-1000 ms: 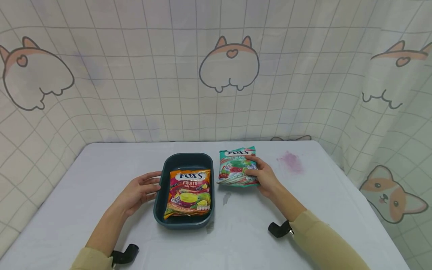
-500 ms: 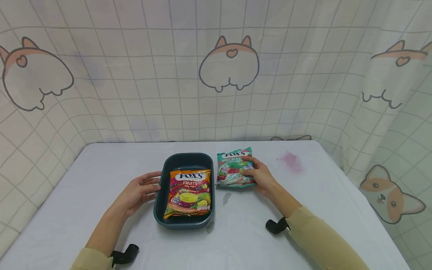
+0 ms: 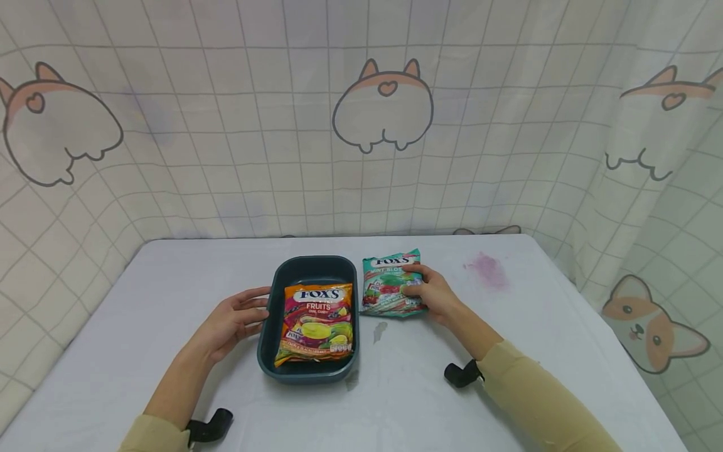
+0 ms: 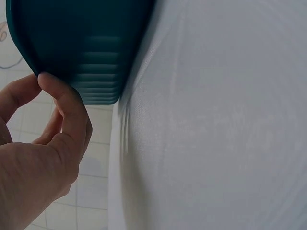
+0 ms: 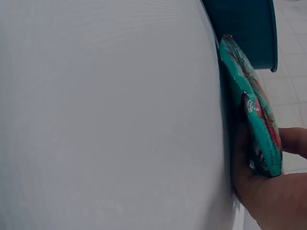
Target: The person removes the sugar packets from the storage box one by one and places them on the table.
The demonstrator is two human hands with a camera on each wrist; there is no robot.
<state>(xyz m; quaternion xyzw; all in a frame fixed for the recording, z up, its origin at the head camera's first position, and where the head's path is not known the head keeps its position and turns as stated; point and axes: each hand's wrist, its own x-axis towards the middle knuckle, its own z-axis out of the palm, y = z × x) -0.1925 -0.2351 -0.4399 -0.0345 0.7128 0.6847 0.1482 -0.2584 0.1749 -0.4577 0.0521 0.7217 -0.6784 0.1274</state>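
A dark teal plastic tub (image 3: 307, 378) stands on the table, with an orange bag of Fox's Fruits candy (image 3: 316, 323) lying face up inside. My left hand (image 3: 231, 323) is at the tub's left side; in the left wrist view, thumb and finger pinch its rim (image 4: 26, 55). Just right of the tub is a green bag of Fox's mint candy (image 3: 390, 289). My right hand (image 3: 437, 298) grips that bag by its right edge, thumb and fingers on opposite faces. The right wrist view shows the green bag (image 5: 256, 110) tilted close over the cloth, its far end near the tub wall.
A white cloth covers the table (image 3: 412, 402), with a pink stain (image 3: 488, 271) at the back right and small grey marks (image 3: 380, 331) near the tub. Behind hangs a checked curtain (image 3: 226, 144) with cartoon corgis. Black wrist cameras (image 3: 463, 375) sit by both sleeves.
My right hand has moved slightly left and down with the green candy bag, bringing it up to the tub's right side. The left hand and the tub have stayed put.
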